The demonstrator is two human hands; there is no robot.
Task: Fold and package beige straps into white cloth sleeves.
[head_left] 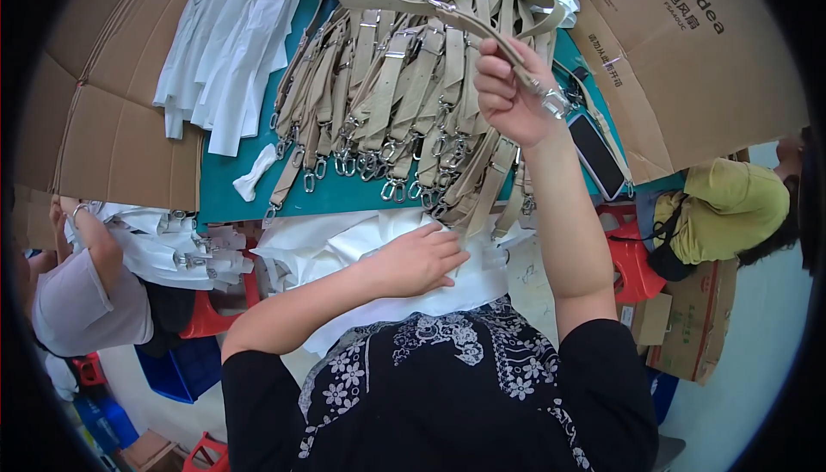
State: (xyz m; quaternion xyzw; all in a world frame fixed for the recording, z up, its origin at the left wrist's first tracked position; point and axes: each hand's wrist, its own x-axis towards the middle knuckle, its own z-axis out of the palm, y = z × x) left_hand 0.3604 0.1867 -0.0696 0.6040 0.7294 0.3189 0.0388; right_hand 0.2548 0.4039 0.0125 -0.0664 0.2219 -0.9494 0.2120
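Observation:
Raised over the right side of the table, my right hand [519, 93] is closed around a beige strap [482, 31]. Its metal clasp [553, 104] sticks out by my wrist, and the strap's other end reaches left above the pile. A thick pile of beige straps [379, 85] with metal buckles and snap hooks covers the middle of the table, hooks toward me. My left hand [420, 259] lies with fingers outstretched over white sheet material [344, 240] in my lap, just below the table edge. What lies beneath its palm is hidden.
Long white strips [232, 33] lie at the table's left, beside a cardboard panel [129, 136]. At the right are a phone [595, 155] and a cardboard box [688, 59]. Two other people sit at the sides, one in a yellow shirt [731, 205]. A small white bundle [255, 172] sits near the front edge.

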